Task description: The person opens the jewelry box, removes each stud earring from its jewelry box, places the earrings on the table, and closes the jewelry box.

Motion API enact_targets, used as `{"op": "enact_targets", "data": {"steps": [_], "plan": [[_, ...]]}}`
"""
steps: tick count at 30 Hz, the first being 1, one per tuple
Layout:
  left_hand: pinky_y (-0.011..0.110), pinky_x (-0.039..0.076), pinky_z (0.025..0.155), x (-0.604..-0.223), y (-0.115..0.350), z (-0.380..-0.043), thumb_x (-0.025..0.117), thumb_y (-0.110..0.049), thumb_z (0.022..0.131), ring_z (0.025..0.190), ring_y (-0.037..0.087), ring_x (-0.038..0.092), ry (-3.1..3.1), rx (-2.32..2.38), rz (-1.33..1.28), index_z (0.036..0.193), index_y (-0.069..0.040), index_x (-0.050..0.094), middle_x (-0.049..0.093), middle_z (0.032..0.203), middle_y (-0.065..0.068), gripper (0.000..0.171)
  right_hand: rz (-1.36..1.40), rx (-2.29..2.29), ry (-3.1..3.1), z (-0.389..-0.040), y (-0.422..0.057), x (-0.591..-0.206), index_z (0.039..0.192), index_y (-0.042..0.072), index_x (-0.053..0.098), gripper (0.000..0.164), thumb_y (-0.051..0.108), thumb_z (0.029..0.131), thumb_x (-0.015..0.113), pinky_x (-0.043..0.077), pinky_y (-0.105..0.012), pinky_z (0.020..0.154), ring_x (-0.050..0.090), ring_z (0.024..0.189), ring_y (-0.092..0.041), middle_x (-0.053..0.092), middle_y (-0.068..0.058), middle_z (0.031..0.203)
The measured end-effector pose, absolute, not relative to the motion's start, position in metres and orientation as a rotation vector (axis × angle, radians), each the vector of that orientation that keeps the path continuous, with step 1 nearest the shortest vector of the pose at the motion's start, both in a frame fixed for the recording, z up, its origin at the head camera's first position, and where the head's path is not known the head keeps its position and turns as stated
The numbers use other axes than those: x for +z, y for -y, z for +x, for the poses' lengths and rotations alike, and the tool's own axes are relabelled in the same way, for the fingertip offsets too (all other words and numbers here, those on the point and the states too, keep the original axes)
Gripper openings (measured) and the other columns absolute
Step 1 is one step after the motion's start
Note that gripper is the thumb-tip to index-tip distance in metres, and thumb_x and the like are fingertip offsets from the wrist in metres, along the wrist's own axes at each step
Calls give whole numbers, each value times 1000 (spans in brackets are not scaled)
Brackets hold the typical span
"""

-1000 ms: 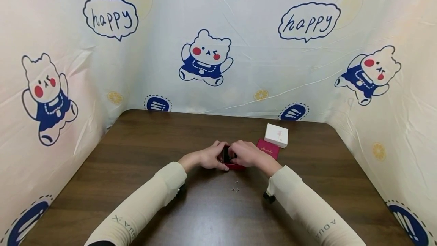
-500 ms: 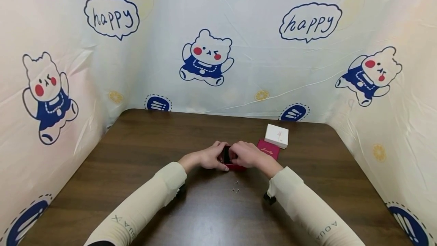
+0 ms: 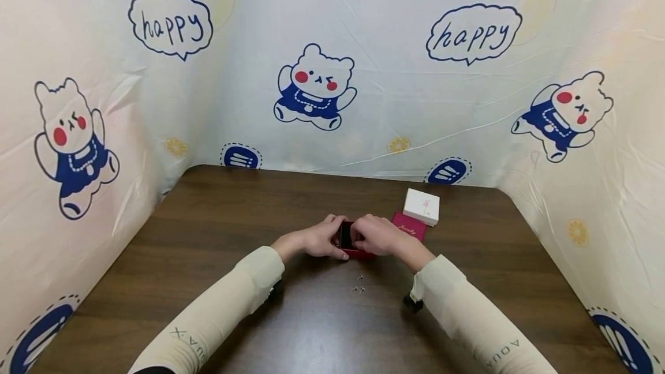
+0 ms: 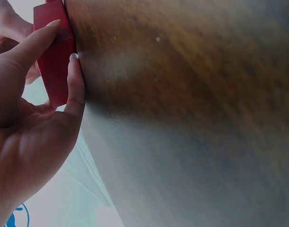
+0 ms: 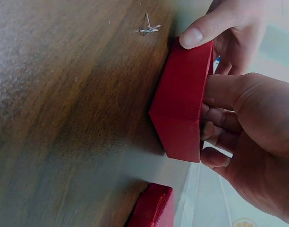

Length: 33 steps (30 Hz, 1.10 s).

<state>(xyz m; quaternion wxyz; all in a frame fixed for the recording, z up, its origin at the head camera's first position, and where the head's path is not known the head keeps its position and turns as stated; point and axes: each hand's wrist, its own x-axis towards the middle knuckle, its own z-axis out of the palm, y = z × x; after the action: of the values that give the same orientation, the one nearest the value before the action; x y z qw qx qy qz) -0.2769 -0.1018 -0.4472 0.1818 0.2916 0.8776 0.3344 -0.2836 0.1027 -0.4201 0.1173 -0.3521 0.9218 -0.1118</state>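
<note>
On the table, in the head view, sits a red jewelry box (image 3: 359,254) with a dark inside. My left hand (image 3: 318,240) grips its left side. The left wrist view shows my left thumb along a red wall (image 4: 55,71) and other fingers around it. My right hand (image 3: 378,235) reaches over the open top. In the right wrist view its bent fingers (image 5: 222,92) go in behind the red wall, so their tips and anything between them are hidden. Several tiny silvery earring-like pieces (image 5: 148,30) lie on the table near the box.
Right of the hands lies a red box lid (image 3: 409,224) with gold lettering. A white box (image 3: 421,206) stands behind it, against or over its edge. The brown wooden table (image 3: 249,206) meets a printed cloth backdrop at the back and sides.
My right hand has shifted slightly to the right over the box, and a little more of the dark inside shows. The left hand keeps its hold; the small pieces stay put.
</note>
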Motion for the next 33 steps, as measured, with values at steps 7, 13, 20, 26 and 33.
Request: {"op": "enact_targets", "data": {"steps": [7,13,20,26,33], "plan": [[34,46,90,-448,102,-277,84,-24,87,103,19,51,-2471,947,823,149,-3,35,39,132,18,82,-1051,-290,-2718,-283,-105,-419,84,18,69,12,16,96,72,51,-33,69,57,76,-14,61,5,79],[33,45,90,-448,101,-277,84,-23,87,103,19,51,-2472,951,824,148,-2,35,39,132,18,81,-1040,-272,-2722,-282,-108,-417,85,16,70,11,16,96,73,52,-34,72,57,78,-16,61,4,81],[33,46,90,-447,102,-276,84,-23,87,103,19,53,-2470,957,817,148,-3,36,39,132,18,80,-1042,-225,-2732,-281,-110,-417,85,17,70,11,16,95,73,52,-33,73,56,78,-15,60,4,81],[34,46,91,-447,102,-276,84,-23,87,103,20,53,-2466,964,807,147,-4,37,39,132,18,78,-1059,-197,-2742,-278,-112,-415,81,18,67,16,15,95,73,50,-33,69,55,76,-14,59,5,79],[34,47,91,-447,102,-276,84,-22,86,102,19,54,-2467,980,797,147,-4,37,39,131,18,79,-1073,-191,-2754,-275,-117,-409,81,16,67,16,13,95,73,50,-34,68,54,76,-16,59,4,81]]}}
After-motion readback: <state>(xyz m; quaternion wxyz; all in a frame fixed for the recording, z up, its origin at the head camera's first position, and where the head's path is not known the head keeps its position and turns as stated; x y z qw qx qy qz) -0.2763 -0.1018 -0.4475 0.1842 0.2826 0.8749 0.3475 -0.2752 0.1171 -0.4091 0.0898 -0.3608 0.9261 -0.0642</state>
